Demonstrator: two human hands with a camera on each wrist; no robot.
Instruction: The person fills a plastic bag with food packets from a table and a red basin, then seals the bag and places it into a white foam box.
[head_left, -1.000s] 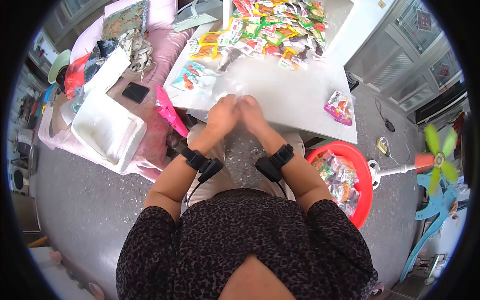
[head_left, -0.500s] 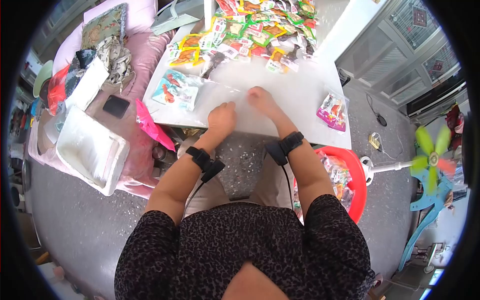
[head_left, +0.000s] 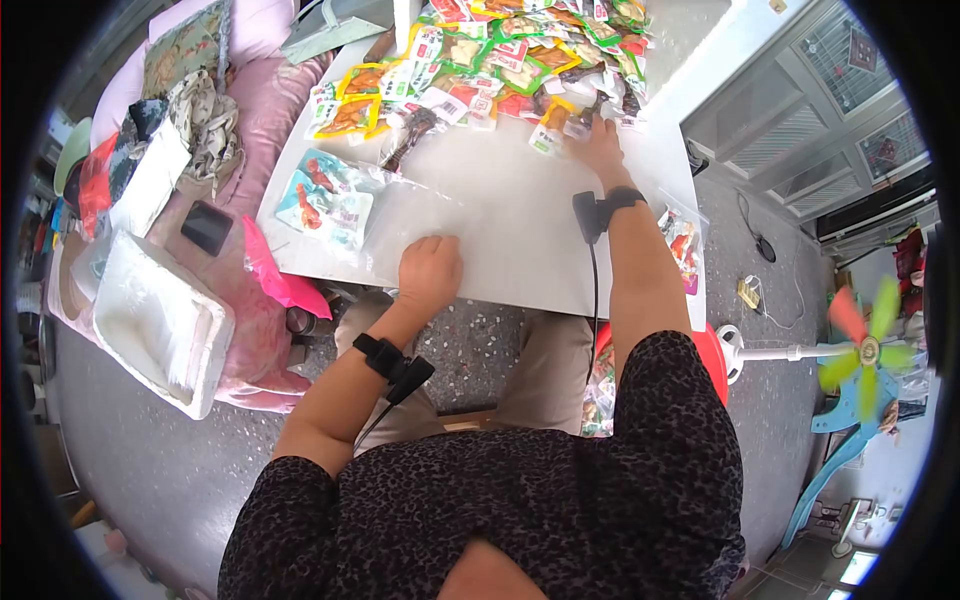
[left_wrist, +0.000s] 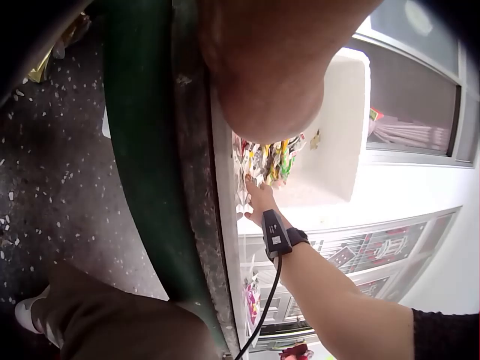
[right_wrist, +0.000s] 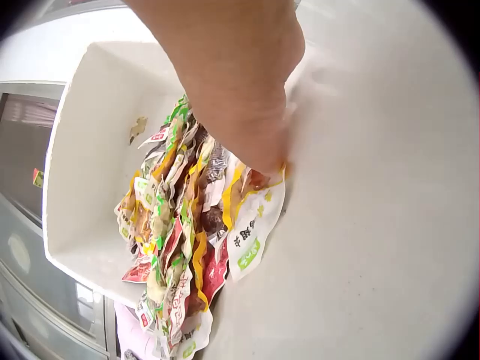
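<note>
My left hand rests at the table's near edge, fingers curled at the edge of a clear plastic bag. Blue-and-white print with red food pictures shows on the bag's left part. In the left wrist view this hand looms large and its fingertips are hidden. Farther out, my right hand reaches to the near right of a pile of snack packets, thumb and fingers apart. A yellow-edged white packet lies right at its fingertips, overlapped by the hand in the right wrist view.
A white foam box lies behind the pile. Purple-and-white packets lie at the table's right edge, above a red basin of packets. On the left stand a pink-covered seat, another foam box and a pink bag.
The hands were together over the clear bag and have parted. My right hand has moved forward and right to the packets; my left hand stays near the table edge with the bag.
</note>
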